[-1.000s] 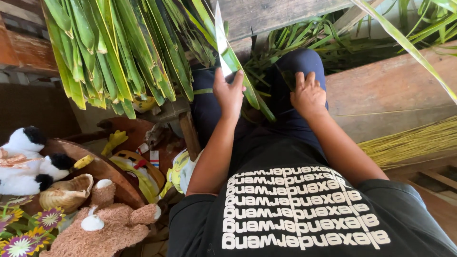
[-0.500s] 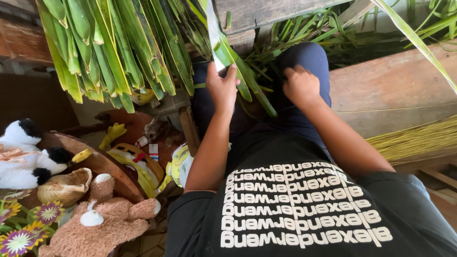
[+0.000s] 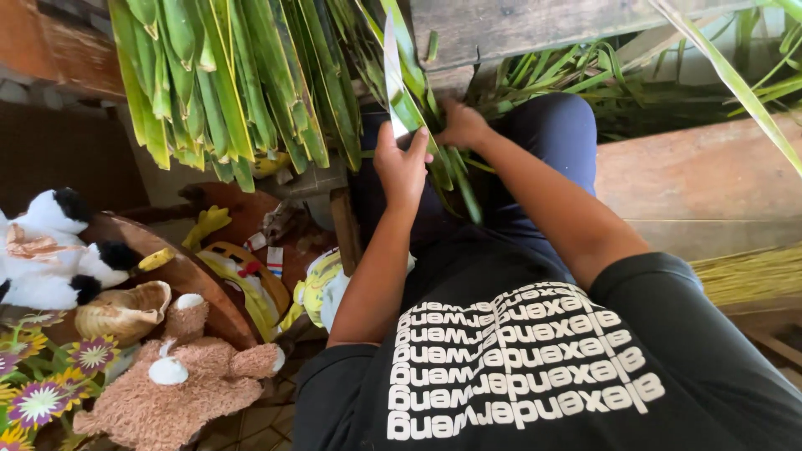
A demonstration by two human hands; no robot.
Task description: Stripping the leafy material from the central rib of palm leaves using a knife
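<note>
Starting at the far left, I am seeing a black-and-white plush toy [image 3: 50, 255] lying beside a small woven basket [image 3: 124, 311], with paper flowers [image 3: 38, 392] below them and a brown plush bear [image 3: 171, 392] sitting at the bottom edge. Above them a thick bundle of green palm leaves [image 3: 225, 83] is hanging down, its cut ends pointing toward a cluttered wooden stool [image 3: 322, 179].

Moving toward the middle, my left hand [image 3: 403, 163] is gripping a knife [image 3: 393, 75], fingers wrapped shut around the handle, and the pale blade is rising straight up out of the top of the fist, past the leaf tips. A long green leaf strip [image 3: 447, 171] is running diagonally just behind and to the right of that hand, passing beside the knuckles and touching the blade's lower part as far as I can tell.

Next, my right hand [image 3: 462, 125] is reaching across my dark blue trousers [image 3: 555, 138] and pinching the upper stretch of the same leaf strip, fingers closed on it just right of the blade.

On the right, a worn wooden bench [image 3: 693, 184] is lying alongside my leg, and a sheaf of yellow leaf ribs [image 3: 752, 276] is resting on its near edge.
</note>
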